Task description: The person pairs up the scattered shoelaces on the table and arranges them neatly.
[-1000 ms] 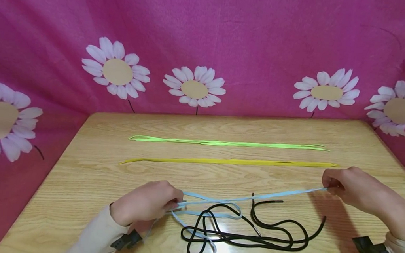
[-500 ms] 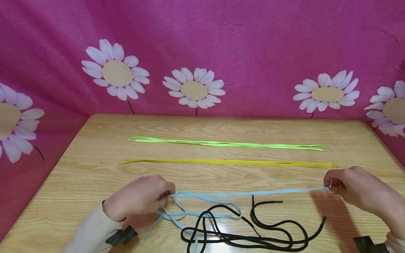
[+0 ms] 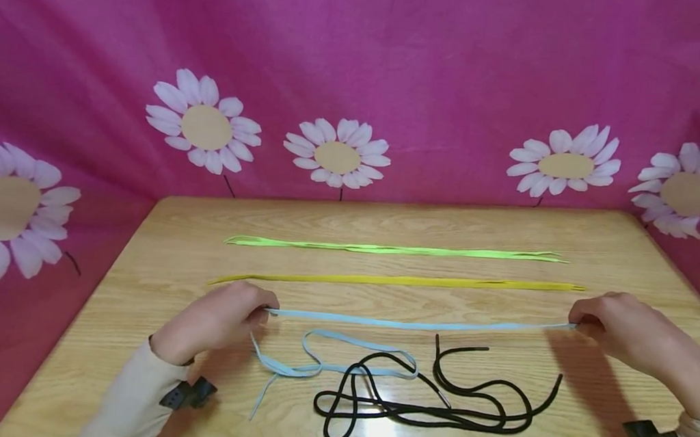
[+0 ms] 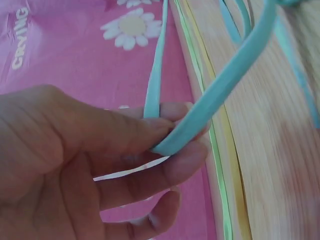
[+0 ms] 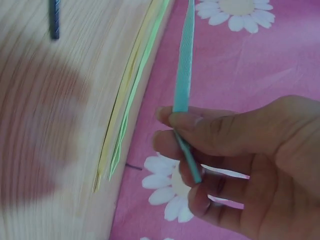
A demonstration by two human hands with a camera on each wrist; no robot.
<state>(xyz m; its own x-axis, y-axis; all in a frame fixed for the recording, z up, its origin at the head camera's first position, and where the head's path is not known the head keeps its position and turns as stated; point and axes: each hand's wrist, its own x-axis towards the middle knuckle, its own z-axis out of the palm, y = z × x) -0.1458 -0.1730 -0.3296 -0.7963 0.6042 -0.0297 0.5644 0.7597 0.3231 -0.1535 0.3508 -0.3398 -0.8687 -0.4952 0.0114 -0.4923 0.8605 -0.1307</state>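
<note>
A light blue shoelace is stretched almost straight between both hands, above the table. My left hand pinches it between thumb and fingers; in the left wrist view the flat lace folds back at the thumb tip. On the right, my hand pinches the other part near its end, and the lace's tip sticks out below the thumb in the right wrist view. The slack of the blue lace lies in loose curves on the wood, partly crossing a tangled black shoelace.
Behind the blue lace lie a yellow shoelace and a bright green one, both laid out lengthwise on the wooden table. A pink cloth with daisies hangs along the table's back and sides.
My left hand has moved left and away from me, pulling the blue lace longer and straighter. A loose blue end has left the front of the black lace. The right hand has barely shifted.
</note>
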